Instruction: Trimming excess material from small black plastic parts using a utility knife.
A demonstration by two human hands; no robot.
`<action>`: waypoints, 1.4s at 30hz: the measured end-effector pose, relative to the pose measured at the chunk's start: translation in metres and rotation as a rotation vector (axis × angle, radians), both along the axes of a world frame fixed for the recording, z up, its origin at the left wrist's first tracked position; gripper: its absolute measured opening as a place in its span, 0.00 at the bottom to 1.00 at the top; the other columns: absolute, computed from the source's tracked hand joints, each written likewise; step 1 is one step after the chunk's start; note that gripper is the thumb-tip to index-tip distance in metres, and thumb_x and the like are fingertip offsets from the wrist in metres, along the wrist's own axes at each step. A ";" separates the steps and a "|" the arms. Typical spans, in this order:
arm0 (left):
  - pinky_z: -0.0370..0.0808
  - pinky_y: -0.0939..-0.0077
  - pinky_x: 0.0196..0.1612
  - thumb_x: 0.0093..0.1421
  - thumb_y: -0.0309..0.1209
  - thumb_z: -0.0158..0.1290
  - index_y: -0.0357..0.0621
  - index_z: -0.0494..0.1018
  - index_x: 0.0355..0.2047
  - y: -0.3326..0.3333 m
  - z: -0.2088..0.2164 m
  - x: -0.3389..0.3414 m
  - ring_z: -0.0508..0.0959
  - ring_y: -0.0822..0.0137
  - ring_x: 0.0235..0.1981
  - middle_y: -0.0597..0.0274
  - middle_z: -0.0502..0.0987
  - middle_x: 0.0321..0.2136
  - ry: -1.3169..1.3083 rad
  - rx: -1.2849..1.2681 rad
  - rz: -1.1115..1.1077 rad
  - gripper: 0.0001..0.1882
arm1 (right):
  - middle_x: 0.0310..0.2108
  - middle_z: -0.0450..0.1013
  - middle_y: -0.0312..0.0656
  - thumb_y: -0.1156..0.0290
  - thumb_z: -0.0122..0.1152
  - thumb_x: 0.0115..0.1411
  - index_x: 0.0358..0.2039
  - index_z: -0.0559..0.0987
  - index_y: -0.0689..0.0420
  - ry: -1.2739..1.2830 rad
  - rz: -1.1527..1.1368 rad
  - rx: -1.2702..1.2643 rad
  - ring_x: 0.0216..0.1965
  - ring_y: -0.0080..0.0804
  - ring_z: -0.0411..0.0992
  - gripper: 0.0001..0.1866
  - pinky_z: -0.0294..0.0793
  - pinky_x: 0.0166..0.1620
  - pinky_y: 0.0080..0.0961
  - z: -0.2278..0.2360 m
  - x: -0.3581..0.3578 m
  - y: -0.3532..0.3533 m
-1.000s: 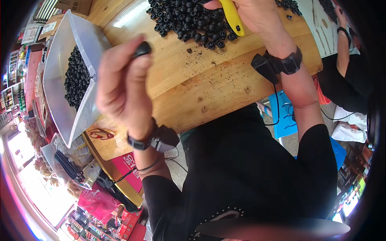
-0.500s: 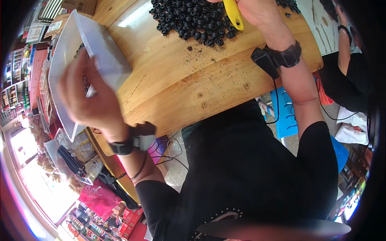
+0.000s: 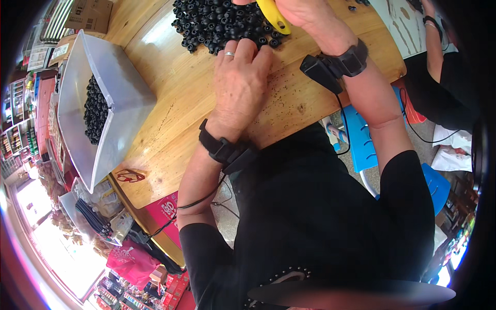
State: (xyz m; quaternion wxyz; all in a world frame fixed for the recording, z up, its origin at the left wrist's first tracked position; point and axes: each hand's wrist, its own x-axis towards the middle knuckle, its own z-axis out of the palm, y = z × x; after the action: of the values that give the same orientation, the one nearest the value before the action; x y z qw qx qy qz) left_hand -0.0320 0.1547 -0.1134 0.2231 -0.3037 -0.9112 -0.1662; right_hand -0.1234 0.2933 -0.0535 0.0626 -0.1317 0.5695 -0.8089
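Observation:
A pile of small round black pieces with holes [image 3: 217,23] lies on the wooden table [image 3: 186,124] at the top of the view. My left hand [image 3: 242,77], a ring on one finger, rests at the pile's near edge with its fingers curled down. Its fingertips are hidden, so I cannot make out what they hold. My right hand [image 3: 305,18], partly cut off by the upper edge, is closed on a yellow handle [image 3: 274,15] with a hole in its end. The tool's other end is out of view.
A translucent plastic bin [image 3: 124,88] stands at the left, with more black pieces [image 3: 95,111] inside. Dark crumbs are scattered over the tabletop. A red string loop [image 3: 130,176] lies near the table's left corner. At the far right, another person's arm [image 3: 434,46] reaches over a white table.
My left hand has moved right, from over the bin to the near edge of the pile. The right hand keeps hold of the yellow handle. The whole view has shifted slightly.

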 end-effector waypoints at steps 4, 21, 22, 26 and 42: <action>0.67 0.70 0.35 0.45 0.23 0.54 0.44 0.73 0.29 -0.013 -0.009 -0.008 0.68 0.59 0.32 0.61 0.67 0.27 -0.012 0.014 0.010 0.09 | 0.34 0.76 0.41 0.76 0.57 0.60 0.39 0.77 0.65 -0.027 0.030 -0.043 0.33 0.25 0.76 0.09 0.78 0.32 0.17 -0.005 -0.005 -0.007; 0.73 0.79 0.39 0.63 0.25 0.48 0.35 0.73 0.44 -0.052 0.015 0.002 0.75 0.71 0.31 0.58 0.77 0.34 -0.682 1.487 -0.107 0.11 | 0.39 0.77 0.41 0.73 0.56 0.61 0.43 0.78 0.63 0.118 0.310 0.193 0.38 0.26 0.76 0.11 0.77 0.36 0.19 -0.003 0.026 -0.019; 0.74 0.79 0.38 0.63 0.25 0.49 0.35 0.73 0.44 -0.052 0.015 0.001 0.75 0.71 0.30 0.58 0.77 0.34 -0.635 1.529 -0.135 0.10 | 0.39 0.77 0.41 0.73 0.56 0.61 0.43 0.78 0.63 0.115 0.313 0.198 0.38 0.26 0.76 0.11 0.77 0.36 0.19 -0.004 0.027 -0.021; 0.74 0.78 0.35 0.62 0.24 0.50 0.35 0.73 0.42 -0.061 0.010 -0.001 0.75 0.71 0.29 0.57 0.77 0.35 -0.566 1.551 -0.186 0.09 | 0.38 0.77 0.40 0.75 0.58 0.60 0.42 0.78 0.63 0.090 0.343 0.202 0.36 0.24 0.76 0.10 0.77 0.34 0.17 -0.007 0.032 -0.027; 0.76 0.77 0.36 0.59 0.21 0.52 0.33 0.74 0.43 -0.053 0.019 0.008 0.77 0.68 0.29 0.54 0.79 0.35 -0.541 1.582 -0.065 0.11 | 0.37 0.75 0.38 0.79 0.56 0.60 0.43 0.76 0.65 0.276 0.218 0.282 0.36 0.22 0.75 0.11 0.77 0.39 0.16 -0.014 0.038 -0.030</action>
State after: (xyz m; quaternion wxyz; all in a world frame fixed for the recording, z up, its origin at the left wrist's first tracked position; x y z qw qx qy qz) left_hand -0.0244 0.1022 -0.0942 0.1390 -0.0334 -0.5388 -0.8302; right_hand -0.0853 0.2633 -0.0674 0.0891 -0.2920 0.6626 -0.6839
